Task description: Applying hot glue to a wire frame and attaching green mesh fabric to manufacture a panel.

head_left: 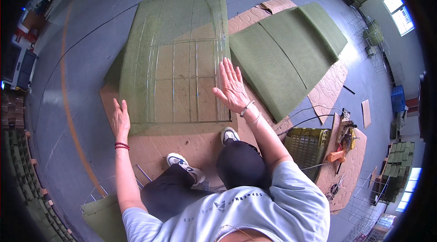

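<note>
In front of me stands a metal wire frame (pixel 196 78) covered with sheer green mesh fabric (pixel 182 12); brown cardboard shows through it. My left hand (pixel 121 118) is at the frame's near left edge, fingers stretched out, with nothing in it. At the right edge, my right hand (pixel 233 88) is flat with its fingers extended and the thumb apart; it holds nothing. Both hands are beside the mesh, but I cannot tell whether they press on it. A folded stack of denser green fabric (pixel 277 55) lies to the right.
Cardboard sheets (pixel 150 144) lie under the work and my feet. At right are a yellow plastic crate (pixel 307 144) and an orange-handled tool (pixel 337 156) on a board. A black cable (pixel 98 26) crosses the grey floor. Stacked green pieces (pixel 20 164) line the left side.
</note>
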A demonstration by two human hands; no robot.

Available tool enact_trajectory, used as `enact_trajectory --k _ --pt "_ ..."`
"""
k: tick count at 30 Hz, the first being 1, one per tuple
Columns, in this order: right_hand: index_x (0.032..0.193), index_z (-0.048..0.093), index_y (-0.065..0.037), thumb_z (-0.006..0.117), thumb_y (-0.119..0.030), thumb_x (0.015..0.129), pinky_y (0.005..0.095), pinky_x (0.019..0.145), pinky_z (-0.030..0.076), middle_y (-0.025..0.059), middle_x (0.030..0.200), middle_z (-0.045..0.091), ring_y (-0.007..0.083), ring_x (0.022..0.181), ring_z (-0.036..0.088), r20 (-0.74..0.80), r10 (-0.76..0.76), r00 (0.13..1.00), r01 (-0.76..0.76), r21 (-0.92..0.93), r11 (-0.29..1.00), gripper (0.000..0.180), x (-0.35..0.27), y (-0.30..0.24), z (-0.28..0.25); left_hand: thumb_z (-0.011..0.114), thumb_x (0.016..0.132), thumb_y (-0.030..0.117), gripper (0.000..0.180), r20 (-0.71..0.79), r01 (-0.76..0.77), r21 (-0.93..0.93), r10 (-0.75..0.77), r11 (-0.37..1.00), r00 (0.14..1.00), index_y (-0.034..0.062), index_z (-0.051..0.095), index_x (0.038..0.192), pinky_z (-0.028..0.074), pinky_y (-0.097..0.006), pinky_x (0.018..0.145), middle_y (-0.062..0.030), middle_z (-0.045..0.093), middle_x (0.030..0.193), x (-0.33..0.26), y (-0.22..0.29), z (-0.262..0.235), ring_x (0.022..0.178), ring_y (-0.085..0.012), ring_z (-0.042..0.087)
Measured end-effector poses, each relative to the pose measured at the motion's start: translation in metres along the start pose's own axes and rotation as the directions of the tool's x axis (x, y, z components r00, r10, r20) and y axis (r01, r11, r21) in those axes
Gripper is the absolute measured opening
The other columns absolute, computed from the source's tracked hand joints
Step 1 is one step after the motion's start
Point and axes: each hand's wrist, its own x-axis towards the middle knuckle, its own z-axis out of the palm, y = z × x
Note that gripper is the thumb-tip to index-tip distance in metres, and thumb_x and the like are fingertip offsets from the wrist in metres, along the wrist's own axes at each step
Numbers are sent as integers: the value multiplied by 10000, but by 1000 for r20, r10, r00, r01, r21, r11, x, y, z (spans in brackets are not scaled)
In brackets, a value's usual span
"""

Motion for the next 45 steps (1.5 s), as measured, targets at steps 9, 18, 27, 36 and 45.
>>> enact_trajectory --k 9,18,27,36,45 --pt "1374 87 3 250 -669 810 453 1068 25 197 1439 55 281 1346 12 -9 21 1000 -21 42 999 892 20 18 -7 191 877 581 735 11 9 36 -9 999 1000 37 178 1371 267 -396 1012 -185 321 1357 -2 3 -5 1227 -344 337" --pt "1360 132 33 253 -635 834 467 1066 51 183 1440 78 291 1343 34 153 119 981 -97 -147 984 858 66 38 14 207 879 574 723 -14 -7 49 8 999 1000 47 181 1372 281 -409 1000 -194 319 1354 -4 0 -4 1222 -350 341" --pt "1373 133 -7 266 -642 825 482 1067 53 143 1454 32 258 1347 34 87 263 961 -242 -192 951 849 143 82 24 229 880 567 724 -23 -50 17 51 999 998 38 176 1371 281 -410 1000 -204 303 1360 -1 7 5 1223 -359 334" --pt "1380 119 -25 223 -660 820 471 1068 56 129 1456 42 239 1349 22 -169 183 968 -166 109 980 853 202 90 -10 251 892 533 680 -85 -49 84 56 995 995 49 197 1366 312 -423 967 -224 372 1308 -4 -1 2 1173 -370 391" --pt "1377 124 -17 262 -661 811 498 1061 80 117 1456 66 249 1347 54 243 390 888 -410 37 911 868 231 102 12 274 891 525 665 -114 -42 113 55 993 992 63 203 1365 352 -432 931 -213 391 1296 -2 2 1 1136 -377 427"
